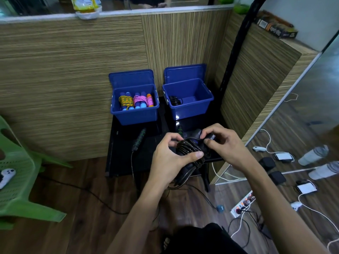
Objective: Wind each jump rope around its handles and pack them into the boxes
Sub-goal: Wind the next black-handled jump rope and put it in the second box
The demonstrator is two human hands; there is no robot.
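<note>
My left hand (170, 162) clamps the black jump rope bundle (190, 151) to keep its coils tight, while my right hand (220, 142), just beside it, pinches the cord for tucking.

Home room: wood-laminate floor (77, 226), green plastic chair (16, 180), game controller (6, 176), power strip (243, 203) with chargers.

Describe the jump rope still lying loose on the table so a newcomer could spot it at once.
Start at the low black table against the striped wooden wall, where two open blue plastic boxes stand side by side. In front of the left box lies a black jump rope handle with green rings, its thin cord trailing off the table edge. Unlike the bundled ropes, it is unwound.
</note>
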